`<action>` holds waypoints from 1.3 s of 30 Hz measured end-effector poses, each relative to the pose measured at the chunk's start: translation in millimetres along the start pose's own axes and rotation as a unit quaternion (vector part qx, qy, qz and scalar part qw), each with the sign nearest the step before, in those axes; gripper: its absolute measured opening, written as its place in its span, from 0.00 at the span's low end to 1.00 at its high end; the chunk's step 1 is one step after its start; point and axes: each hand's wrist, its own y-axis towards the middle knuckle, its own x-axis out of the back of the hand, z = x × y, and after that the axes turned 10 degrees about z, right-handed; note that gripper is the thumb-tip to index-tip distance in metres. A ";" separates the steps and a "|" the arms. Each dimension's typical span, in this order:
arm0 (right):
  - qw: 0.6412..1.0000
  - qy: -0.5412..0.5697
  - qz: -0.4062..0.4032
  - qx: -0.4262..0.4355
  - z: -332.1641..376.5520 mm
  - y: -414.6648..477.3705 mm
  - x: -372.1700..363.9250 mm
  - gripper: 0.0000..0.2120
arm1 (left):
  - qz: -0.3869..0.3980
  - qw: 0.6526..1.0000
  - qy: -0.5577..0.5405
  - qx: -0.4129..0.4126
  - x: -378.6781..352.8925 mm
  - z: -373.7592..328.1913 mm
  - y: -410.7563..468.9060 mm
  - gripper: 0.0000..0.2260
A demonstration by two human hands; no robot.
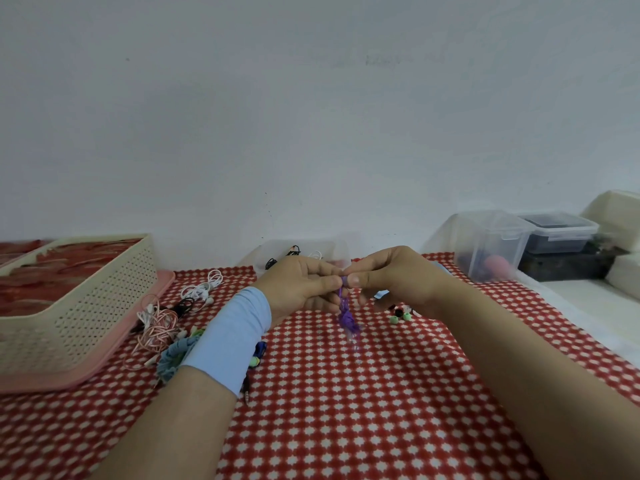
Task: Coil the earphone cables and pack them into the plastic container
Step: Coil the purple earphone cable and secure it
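A purple earphone cable point(347, 318) hangs in a tangled bunch over the red chequered cloth. My left hand point(300, 286) and my right hand point(391, 277) both pinch its top end between thumb and fingers, fingertips almost touching. Behind my hands stands a clear plastic container point(273, 252) with black and white earphones inside. To the left lie loose white earphones point(204, 289), pink-white earphones point(157, 329) and a black cable point(183, 306). Green earbuds point(400, 317) lie under my right hand.
A cream perforated basket point(79, 306) on a pink tray point(138, 327) stands at the left. At the right are a clear tub point(491, 244), a lidded dark box point(561, 233) and white packaging point(620, 216). A blue-grey scrunchie point(173, 356) lies by my left wrist.
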 end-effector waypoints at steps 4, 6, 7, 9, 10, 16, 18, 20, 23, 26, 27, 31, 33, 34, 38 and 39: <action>0.998 0.007 0.048 -0.031 0.0 -4.2 5.6 0.04 | 0.024 0.999 0.026 0.008 -0.4 -1.3 -0.5 0.07; 0.999 0.007 0.046 -0.029 0.6 -4.5 8.4 0.04 | 0.022 1.000 0.017 0.004 -1.3 -1.2 0.8 0.07; 0.999 0.000 0.040 -0.026 0.0 -3.5 8.0 0.03 | 0.018 0.999 0.026 0.005 -1.1 -0.8 1.2 0.07; 0.999 -0.017 0.024 -0.019 -2.8 0.2 4.7 0.04 | 0.010 0.999 0.047 0.012 0.9 1.0 0.8 0.07; 1.000 -0.021 0.015 -0.013 -4.8 1.6 2.5 0.04 | 0.006 0.999 0.047 0.015 1.7 2.8 0.3 0.07; 1.000 0.016 0.016 0.016 -3.9 1.9 1.2 0.05 | -0.014 0.999 -0.029 0.015 3.2 6.8 0.9 0.05; 0.999 0.028 0.025 0.007 -1.8 -0.3 6.2 0.08 | -0.021 0.999 -0.031 0.011 4.0 6.1 0.8 0.06; 1.000 0.025 0.014 -0.002 0.3 -1.7 8.5 0.09 | -0.028 0.999 -0.027 0.009 4.8 5.7 -0.3 0.07; 1.000 -0.003 0.004 -0.007 2.3 -1.1 4.8 0.09 | -0.039 0.999 -0.031 0.010 4.6 6.3 -0.7 0.07; 0.998 -0.058 -0.023 0.011 1.8 2.1 -2.4 0.06 | -0.054 0.998 -0.041 0.007 2.9 5.9 0.3 0.06; 0.997 -0.062 -0.041 0.020 1.1 3.8 -4.5 0.05 | -0.057 0.998 -0.037 0.006 2.3 5.4 0.8 0.06; 0.994 -0.074 -0.071 0.040 0.5 5.5 -6.6 0.04 | -0.068 0.998 -0.019 0.005 0.4 3.3 1.8 0.05; 0.994 -0.067 -0.070 0.045 0.2 5.2 -6.4 0.05 | -0.072 0.997 -0.019 0.004 0.2 3.2 2.3 0.05; 0.994 -0.065 -0.070 0.048 0.1 5.1 -6.3 0.06 | -0.072 0.997 -0.019 0.003 0.2 3.3 2.3 0.05; 0.997 -0.028 -0.049 0.047 0.5 2.9 -6.0 0.06 | -0.055 0.998 -0.030 -0.001 1.8 2.8 0.5 0.06; 0.999 0.002 -0.030 0.043 0.5 1.5 -4.5 0.08 | -0.046 0.998 -0.040 -0.005 2.6 2.4 -0.5 0.06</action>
